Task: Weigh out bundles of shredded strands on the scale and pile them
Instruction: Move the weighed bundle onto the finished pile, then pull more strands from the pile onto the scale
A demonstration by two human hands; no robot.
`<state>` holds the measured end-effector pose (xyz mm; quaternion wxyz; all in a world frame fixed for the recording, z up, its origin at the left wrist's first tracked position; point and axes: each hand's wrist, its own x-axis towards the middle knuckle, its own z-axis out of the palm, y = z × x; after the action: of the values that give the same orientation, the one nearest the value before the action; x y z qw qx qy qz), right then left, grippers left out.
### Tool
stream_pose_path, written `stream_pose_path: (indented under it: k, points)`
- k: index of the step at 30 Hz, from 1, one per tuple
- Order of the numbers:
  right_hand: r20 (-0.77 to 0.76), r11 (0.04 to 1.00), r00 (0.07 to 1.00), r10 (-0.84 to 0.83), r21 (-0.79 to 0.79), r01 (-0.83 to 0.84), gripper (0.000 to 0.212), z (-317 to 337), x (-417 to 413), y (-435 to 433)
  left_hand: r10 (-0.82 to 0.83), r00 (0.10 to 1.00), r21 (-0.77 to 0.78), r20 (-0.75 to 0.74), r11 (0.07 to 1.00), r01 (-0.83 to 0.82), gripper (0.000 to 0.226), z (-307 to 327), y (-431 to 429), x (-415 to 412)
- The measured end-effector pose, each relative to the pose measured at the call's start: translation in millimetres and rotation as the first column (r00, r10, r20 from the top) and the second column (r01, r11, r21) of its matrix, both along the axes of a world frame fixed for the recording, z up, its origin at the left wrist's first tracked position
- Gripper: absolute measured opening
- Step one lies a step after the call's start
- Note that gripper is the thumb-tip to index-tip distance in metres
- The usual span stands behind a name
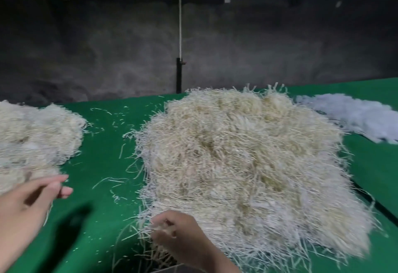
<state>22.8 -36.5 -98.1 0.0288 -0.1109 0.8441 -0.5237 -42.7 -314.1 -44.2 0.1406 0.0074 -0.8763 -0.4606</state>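
— While the right hand point(178, 236) is curling its fingers into the big pile point(247, 165), what is it getting hold of?

— It is clamping a tuft point(148, 228) at the pile's near-left fringe. The fingers are bending tight round it and the thumb is closing against them. The pile itself is sitting in the middle of the table point(103, 143) and reaching right down to the near edge.

— And the left hand point(28, 208)?

— It is hovering above the table's near-left corner, fingers stretching out loosely, close together, with the thumb lying alongside. A thin strand point(48, 212) is dangling under it, and I cannot tell whether the fingers are pinching it.

— What is lying beyond that hand?

— The left pile point(36, 134) is heaping up along the left edge, well apart from the big one. Bare green table is showing between them, with loose strands point(112, 180) lying scattered over it.

— Anything on the far side?

— A white pile point(353, 117) is lying toward the far-right corner, just beside the back of the big pile. Behind the far edge a black post point(178, 74) is standing against the dark wall point(86, 46), and a rope point(180, 14) is running straight up from it.
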Motion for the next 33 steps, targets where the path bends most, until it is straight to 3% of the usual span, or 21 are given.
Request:
stream_pose_path:
  k: [6,11,13,15,18,21,26,29,33]
  points:
    - [0.025,0.936,0.937,-0.349,-0.047,0.350,0.029,6.3,30.2,107.5,-0.167,0.986,0.077,0.028,0.983,0.164,0.022,2.7,136.8,54.5]
    - [-0.137,0.844,0.833,-0.536,-0.058,0.533,0.033,50.5,-4.6,180.3,-0.248,0.967,0.203,0.059,0.951,0.231,0.024,-0.2,210.7,72.2]
    - [-0.206,0.829,0.806,-0.555,-0.047,0.558,0.036,69.8,-38.7,198.9,-0.242,0.967,0.249,0.084,0.944,0.215,0.024,0.8,232.9,73.4]
    - [-0.201,0.834,0.811,-0.549,-0.065,0.548,0.054,79.3,-73.5,209.0,-0.230,0.968,0.287,0.103,0.938,0.192,0.022,1.3,253.8,73.6]
    - [0.018,0.882,0.882,-0.472,0.029,0.471,0.094,62.3,-103.8,217.8,-0.197,0.971,0.377,0.135,0.917,0.134,0.020,1.4,282.0,69.5]
    - [0.096,0.904,0.920,-0.380,0.252,0.347,0.082,19.3,-94.7,220.7,-0.177,0.970,0.427,0.169,0.900,0.089,0.019,3.6,302.4,65.3]
    - [-0.020,0.895,0.896,-0.443,0.053,0.443,0.069,-5.7,-57.9,230.3,-0.156,0.951,0.453,0.266,0.891,0.020,0.015,0.7,334.3,48.0]
    - [-0.188,0.899,0.882,-0.433,-0.015,0.438,0.066,2.9,-31.9,240.2,-0.280,0.904,0.671,0.324,0.741,-0.011,0.041,3.9,360.1,38.7]
    - [-0.331,0.976,0.918,-0.217,-0.057,0.209,0.059,14.5,-1.2,247.9,-0.513,0.766,0.902,0.387,0.382,-0.200,0.054,13.4,388.6,20.4]
